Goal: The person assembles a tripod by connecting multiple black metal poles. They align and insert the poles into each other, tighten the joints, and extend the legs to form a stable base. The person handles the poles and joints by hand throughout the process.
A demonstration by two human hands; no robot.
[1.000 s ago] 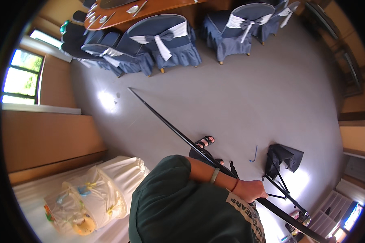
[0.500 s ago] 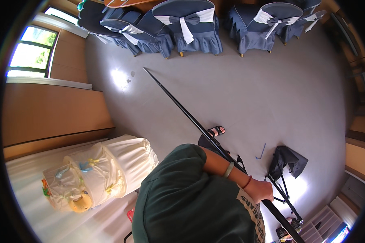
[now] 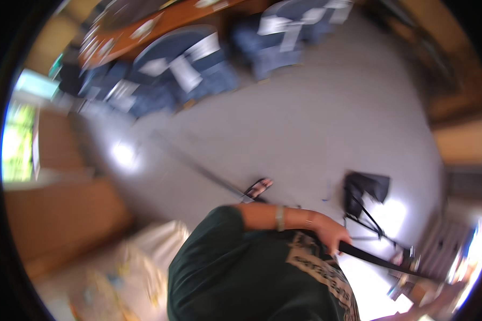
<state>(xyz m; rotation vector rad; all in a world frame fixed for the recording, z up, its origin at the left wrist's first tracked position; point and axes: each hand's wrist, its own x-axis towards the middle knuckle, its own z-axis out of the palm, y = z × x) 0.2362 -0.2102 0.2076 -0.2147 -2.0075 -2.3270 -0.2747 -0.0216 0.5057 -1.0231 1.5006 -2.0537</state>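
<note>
Right hand [image 3: 333, 235] clenched around long dark pole [image 3: 375, 258], pole running across the body toward far left over grey floor [image 3: 326, 123], sandalled foot [image 3: 258, 188] near, left hand unseen.

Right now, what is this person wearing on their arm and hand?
The forearm is bare below a dark green short sleeve. Two thin bands circle the wrist, one pale and metallic-looking. The hand wears no glove. The blur hides finer detail.
</note>
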